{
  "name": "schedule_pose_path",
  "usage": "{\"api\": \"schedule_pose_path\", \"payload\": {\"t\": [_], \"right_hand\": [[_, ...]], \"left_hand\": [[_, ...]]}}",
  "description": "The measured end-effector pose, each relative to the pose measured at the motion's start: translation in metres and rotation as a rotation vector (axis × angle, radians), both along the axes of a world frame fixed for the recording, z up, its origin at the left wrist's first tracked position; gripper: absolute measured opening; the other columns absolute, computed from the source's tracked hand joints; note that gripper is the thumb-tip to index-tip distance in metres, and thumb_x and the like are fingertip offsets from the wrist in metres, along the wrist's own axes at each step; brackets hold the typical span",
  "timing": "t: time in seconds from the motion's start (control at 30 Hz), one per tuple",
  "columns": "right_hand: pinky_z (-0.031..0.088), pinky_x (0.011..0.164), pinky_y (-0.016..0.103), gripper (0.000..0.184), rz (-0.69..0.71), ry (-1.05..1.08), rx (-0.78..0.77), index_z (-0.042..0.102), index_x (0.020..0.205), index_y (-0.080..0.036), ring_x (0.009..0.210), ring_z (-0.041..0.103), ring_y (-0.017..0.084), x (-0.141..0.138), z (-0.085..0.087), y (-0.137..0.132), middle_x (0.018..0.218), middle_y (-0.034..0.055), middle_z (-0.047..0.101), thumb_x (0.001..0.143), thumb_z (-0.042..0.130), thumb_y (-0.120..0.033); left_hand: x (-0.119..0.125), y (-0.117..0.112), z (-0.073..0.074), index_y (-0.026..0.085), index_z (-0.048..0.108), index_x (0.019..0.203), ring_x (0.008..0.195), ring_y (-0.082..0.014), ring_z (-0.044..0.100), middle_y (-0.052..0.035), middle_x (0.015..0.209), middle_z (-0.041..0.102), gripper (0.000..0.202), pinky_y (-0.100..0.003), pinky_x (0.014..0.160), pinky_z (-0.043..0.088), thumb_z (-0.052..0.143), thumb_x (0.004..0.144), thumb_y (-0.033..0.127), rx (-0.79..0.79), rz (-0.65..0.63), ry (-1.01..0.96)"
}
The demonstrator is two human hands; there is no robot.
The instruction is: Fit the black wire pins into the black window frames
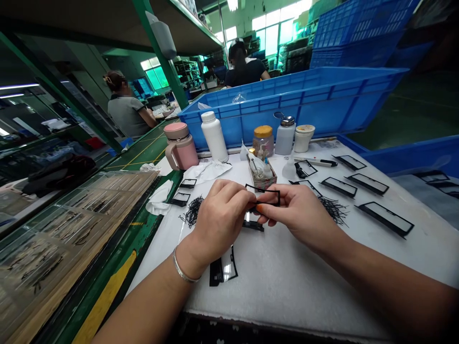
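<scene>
Between my two hands, above the white tabletop (pixel 287 277), I see a small black rectangular frame (pixel 278 197). My right hand (pixel 297 205) pinches its right side between thumb and fingers. My left hand (pixel 224 210) has its fingertips pressed together at the frame's left end; any small part in them is hidden. Below the hands lies another black frame (pixel 254 224), partly covered, and nearer to me one more black frame (pixel 229 267). A pile of thin black strips (pixel 193 211) sits left of my left hand, and a second pile of strips (pixel 334 210) lies behind my right wrist.
Several black frames (pixel 386 219) lie on the right. At the back stand a pink mug (pixel 181 148), white bottle (pixel 215 136), pump bottle (pixel 285 136), jar (pixel 263 138) and small box (pixel 263 179). A blue crate (pixel 301 102) is behind; a divided tray (pixel 79 224) sits left. Two people sit farther off.
</scene>
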State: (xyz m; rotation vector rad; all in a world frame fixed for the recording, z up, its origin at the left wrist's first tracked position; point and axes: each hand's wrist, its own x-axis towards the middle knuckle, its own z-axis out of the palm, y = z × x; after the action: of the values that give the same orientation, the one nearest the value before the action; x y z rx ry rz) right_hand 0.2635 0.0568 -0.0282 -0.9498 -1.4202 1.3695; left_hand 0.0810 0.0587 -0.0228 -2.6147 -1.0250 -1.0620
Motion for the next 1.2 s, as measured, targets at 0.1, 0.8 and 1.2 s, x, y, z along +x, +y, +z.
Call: {"api": "schedule_pose_path", "payload": {"t": [0.1,0.8,1.2], "right_hand": [[0.051,0.051,0.019,0.012,-0.022,0.026,-0.02,0.067,0.085,-0.01,0.065,0.069,0.018,0.002,0.001,0.0,0.078,0.0053,0.067,0.079,0.074,-0.017],[0.05,0.05,0.019,0.019,0.028,0.051,-0.094,0.065,0.086,-0.011,0.067,0.069,0.019,-0.002,-0.001,0.003,0.081,0.0045,0.065,0.077,0.077,-0.022],[0.05,0.051,0.02,0.016,0.06,0.05,-0.066,0.065,0.083,-0.011,0.064,0.069,0.018,0.0,-0.001,0.003,0.078,0.0042,0.065,0.079,0.077,-0.022]], "left_hand": [[-0.002,0.002,-0.001,0.017,0.056,0.106,0.099,-0.0195,0.051,-0.0067,0.104,0.058,0.018,-0.034,0.086,0.046,0.061,0.089,0.016,-0.083,0.014,-0.158],[-0.008,0.013,-0.001,0.013,0.066,0.088,0.075,-0.0112,0.059,-0.0025,0.082,0.064,0.013,-0.019,0.067,0.048,0.069,0.083,0.025,-0.864,-0.099,-0.692],[-0.005,0.01,0.003,0.012,0.063,0.084,0.067,-0.0098,0.057,-0.0021,0.076,0.061,0.014,-0.017,0.058,0.047,0.071,0.081,0.023,-0.963,-0.159,-0.757]]}}
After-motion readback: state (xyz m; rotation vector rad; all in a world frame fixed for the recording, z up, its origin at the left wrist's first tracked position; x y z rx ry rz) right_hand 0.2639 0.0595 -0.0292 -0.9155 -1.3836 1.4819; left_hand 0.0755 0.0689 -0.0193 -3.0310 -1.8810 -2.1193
